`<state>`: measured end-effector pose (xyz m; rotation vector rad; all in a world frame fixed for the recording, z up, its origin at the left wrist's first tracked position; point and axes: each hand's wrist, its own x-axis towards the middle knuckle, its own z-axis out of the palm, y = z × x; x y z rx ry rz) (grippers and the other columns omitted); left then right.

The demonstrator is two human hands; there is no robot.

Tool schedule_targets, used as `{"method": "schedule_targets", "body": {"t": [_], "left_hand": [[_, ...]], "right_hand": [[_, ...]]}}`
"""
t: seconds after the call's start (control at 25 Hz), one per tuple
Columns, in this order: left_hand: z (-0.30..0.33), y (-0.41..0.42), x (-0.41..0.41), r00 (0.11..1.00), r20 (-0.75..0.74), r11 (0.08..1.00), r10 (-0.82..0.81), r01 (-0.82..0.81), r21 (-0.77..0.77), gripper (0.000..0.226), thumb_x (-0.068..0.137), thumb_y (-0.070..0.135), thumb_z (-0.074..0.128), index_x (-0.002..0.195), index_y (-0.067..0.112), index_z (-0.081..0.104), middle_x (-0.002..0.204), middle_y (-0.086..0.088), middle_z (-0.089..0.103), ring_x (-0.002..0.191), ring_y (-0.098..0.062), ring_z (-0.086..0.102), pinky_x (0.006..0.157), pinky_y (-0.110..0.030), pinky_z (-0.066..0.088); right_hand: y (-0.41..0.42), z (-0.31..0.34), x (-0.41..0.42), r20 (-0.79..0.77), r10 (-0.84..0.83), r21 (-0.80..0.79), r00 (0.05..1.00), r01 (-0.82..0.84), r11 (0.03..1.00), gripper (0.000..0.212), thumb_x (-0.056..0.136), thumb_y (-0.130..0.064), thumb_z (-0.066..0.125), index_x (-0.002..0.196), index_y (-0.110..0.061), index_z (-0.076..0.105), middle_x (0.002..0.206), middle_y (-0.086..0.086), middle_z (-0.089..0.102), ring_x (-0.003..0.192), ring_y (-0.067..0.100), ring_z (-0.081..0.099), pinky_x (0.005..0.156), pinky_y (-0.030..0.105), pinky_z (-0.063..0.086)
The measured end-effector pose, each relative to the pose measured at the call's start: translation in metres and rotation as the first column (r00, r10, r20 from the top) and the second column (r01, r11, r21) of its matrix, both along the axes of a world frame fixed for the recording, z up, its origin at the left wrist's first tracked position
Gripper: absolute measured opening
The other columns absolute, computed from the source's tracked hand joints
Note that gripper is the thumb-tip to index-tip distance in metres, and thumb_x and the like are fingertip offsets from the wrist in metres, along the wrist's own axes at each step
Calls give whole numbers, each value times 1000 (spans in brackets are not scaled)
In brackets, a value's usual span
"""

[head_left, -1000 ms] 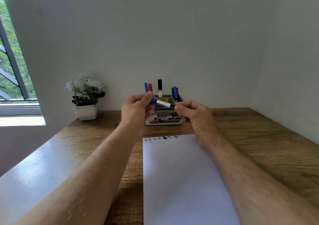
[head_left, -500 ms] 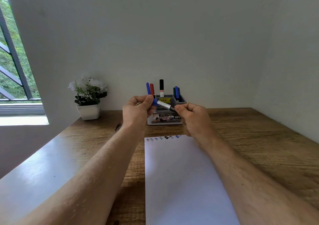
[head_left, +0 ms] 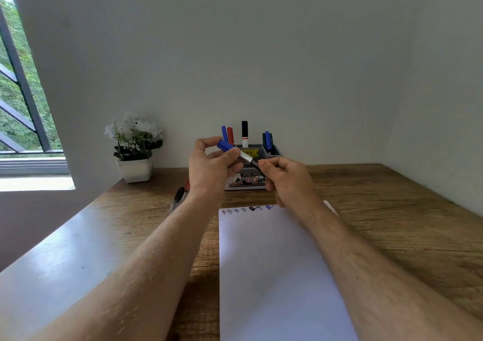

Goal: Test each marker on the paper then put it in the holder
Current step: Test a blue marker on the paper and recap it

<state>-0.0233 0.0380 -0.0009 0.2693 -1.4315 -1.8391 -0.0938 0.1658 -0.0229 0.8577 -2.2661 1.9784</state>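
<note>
I hold a marker (head_left: 245, 157) with a blue cap, white barrel and black end, raised above the desk in front of the grey holder (head_left: 274, 152). My left hand (head_left: 211, 168) pinches its blue cap (head_left: 226, 146). My right hand (head_left: 286, 181) grips the black end. The holder stands at the back of the desk with blue, red, black and dark markers upright in it. A white paper sheet (head_left: 274, 275) lies below my hands, with a row of small coloured scribbles (head_left: 248, 209) along its far edge.
Loose pens (head_left: 180, 197) lie on the wooden desk (head_left: 392, 223) left of my left wrist. A white pot of white flowers (head_left: 134, 147) stands at the back left. Walls close off the back and right; a window is at the far left.
Both hands stayed raised with the marker. The blue cap shows more above my left thumb, and the loose pens on the desk have come into sight beside my left wrist.
</note>
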Motion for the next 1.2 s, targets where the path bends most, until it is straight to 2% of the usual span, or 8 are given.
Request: {"method": "schedule_targets", "body": {"t": [0.08,0.24,0.4,0.52,0.68,0.76,0.96,1.2], "left_hand": [[1,2,1,997,-60,996,46,-50,-75,36,86,-1,70,112,19,54,100,-16,71,83,-24,75,78,-37,61],[7,2,2,958,-168,916,231,-273,-295,33,85,4,73,106,24,56,92,-4,72,80,-15,74,82,-38,60],[25,3,-13,925,-274,861,264,-354,-366,31,84,5,74,107,18,58,82,11,70,81,-14,72,81,-33,59],[45,0,-36,919,-302,810,254,-373,-453,30,85,4,72,110,14,59,83,9,70,79,-8,71,74,-20,56],[65,-4,-67,928,-226,758,294,-371,-537,29,90,5,66,115,18,59,97,0,70,79,-2,68,62,-6,49],[65,-7,-81,930,-172,721,325,-361,-591,31,91,5,65,117,21,59,101,-1,69,80,-4,68,63,-10,52],[45,-11,-105,919,4,599,394,-254,-759,31,91,8,65,114,29,59,99,0,69,80,-16,69,70,-40,61],[41,-15,-117,862,140,521,487,-158,-839,28,92,12,65,119,19,68,108,-6,71,91,-16,67,80,-29,56]], "right_hand": [[0,-2,0,-63,-119,18,991,120,993,27,94,-44,59,95,-19,68,79,-6,65,70,5,60,58,19,42],[9,-4,-5,-230,-314,92,921,342,935,31,100,-40,51,88,-15,66,72,-9,58,63,0,53,50,12,31],[11,-8,-5,-373,-259,219,891,356,909,36,101,-37,50,71,-18,58,63,-7,56,53,1,51,40,9,34],[8,-8,-4,-412,-234,279,881,366,888,43,100,-41,50,63,-20,53,60,-7,54,49,2,49,38,11,32],[3,-7,-4,-431,-231,372,872,405,835,45,99,-50,48,69,-18,59,61,-5,56,52,3,52,44,14,28],[1,-6,-4,-437,-223,386,871,406,828,47,98,-52,47,70,-18,61,62,-5,56,53,4,53,46,16,31],[-2,-8,-6,-441,-205,378,874,388,840,51,97,-56,47,72,-15,64,66,-1,61,59,10,60,51,26,48],[-5,-8,-8,-433,-182,396,883,368,841,51,96,-57,48,72,-15,62,68,1,61,61,11,59,50,24,42]]}}
